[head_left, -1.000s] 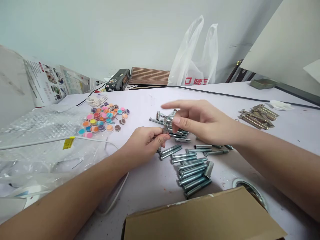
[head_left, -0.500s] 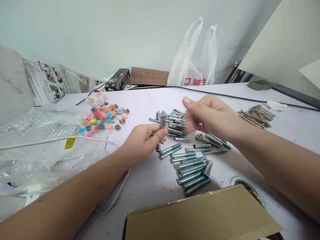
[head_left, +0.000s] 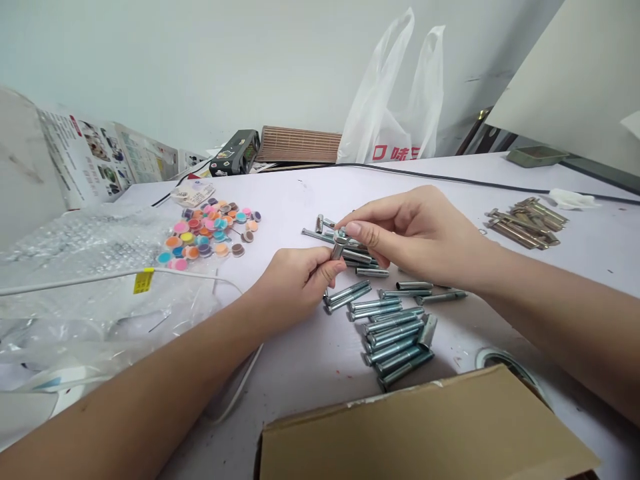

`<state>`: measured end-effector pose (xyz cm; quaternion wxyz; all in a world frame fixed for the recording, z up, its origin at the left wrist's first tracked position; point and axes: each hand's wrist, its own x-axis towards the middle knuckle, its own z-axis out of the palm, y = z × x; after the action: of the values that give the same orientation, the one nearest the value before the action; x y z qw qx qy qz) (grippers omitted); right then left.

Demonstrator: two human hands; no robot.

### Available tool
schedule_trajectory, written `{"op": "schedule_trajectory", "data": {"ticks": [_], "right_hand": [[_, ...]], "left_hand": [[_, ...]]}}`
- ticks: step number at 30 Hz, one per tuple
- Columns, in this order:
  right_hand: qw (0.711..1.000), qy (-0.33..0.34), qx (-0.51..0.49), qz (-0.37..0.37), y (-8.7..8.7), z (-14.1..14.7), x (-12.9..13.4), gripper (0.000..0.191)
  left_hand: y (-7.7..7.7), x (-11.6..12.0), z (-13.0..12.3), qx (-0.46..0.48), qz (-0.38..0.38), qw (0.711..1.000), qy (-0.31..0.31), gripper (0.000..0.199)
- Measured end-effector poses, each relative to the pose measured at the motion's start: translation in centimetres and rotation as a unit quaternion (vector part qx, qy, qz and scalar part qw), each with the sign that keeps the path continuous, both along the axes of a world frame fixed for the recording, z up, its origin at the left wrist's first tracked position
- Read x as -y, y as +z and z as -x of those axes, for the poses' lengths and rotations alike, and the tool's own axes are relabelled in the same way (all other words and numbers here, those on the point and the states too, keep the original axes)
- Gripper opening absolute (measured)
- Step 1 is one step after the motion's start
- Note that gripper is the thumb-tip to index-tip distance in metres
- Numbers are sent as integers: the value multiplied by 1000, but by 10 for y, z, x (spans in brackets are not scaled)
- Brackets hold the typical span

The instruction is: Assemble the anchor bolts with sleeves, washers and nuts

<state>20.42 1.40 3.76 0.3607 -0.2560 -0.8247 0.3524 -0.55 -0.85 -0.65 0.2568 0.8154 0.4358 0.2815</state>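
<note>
My left hand (head_left: pixel 295 283) is closed around a silvery expansion bolt (head_left: pixel 338 249), held upright with its top end sticking out above the thumb. From the right, the thumb and fingers of my right hand (head_left: pixel 420 233) pinch that top end, where the nut and washer sit; the fingers partly cover it. Below and beside both hands lie loose zinc-plated bolts (head_left: pixel 395 333) in a rough row. Among them are metal sleeves, such as a short wide one (head_left: pixel 427 332) at the row's right end. More metal parts behind are partly hidden by my right hand.
A cardboard box (head_left: pixel 425 430) stands at the front edge, with a tape roll (head_left: pixel 510 367) behind it. Yellowish bolts (head_left: pixel 527 223) lie at right. Colourful small caps (head_left: pixel 205 230), bubble wrap (head_left: pixel 115 240) and a white cable (head_left: pixel 190 272) are at left. A plastic bag (head_left: pixel 385 107) stands behind.
My right hand has come left and in to the bolt's top end, and its fingers have closed on it. My left hand still holds the bolt. The view has shifted slightly.
</note>
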Motion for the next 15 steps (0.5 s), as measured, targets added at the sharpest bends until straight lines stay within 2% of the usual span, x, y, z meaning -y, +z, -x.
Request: {"op": "schedule_trajectory", "data": {"ticks": [3, 6, 9, 12, 15], "right_hand": [[993, -51, 48, -91, 1, 3, 6, 26], [979, -85, 88, -163, 0, 4, 10, 21], [977, -92, 96, -168, 1, 3, 10, 12], [978, -91, 109, -154, 4, 3, 10, 21], [969, -107, 145, -171, 9, 4, 14, 25]], "left_hand": [[-1, 0, 1, 2, -7, 1000, 8, 35], [0, 0, 0, -6, -3, 1000, 13, 34], [1, 0, -1, -2, -15, 1000, -5, 30], [0, 1, -1, -7, -47, 999, -11, 27], [-3, 1, -1, -40, -108, 993, -5, 24]]}}
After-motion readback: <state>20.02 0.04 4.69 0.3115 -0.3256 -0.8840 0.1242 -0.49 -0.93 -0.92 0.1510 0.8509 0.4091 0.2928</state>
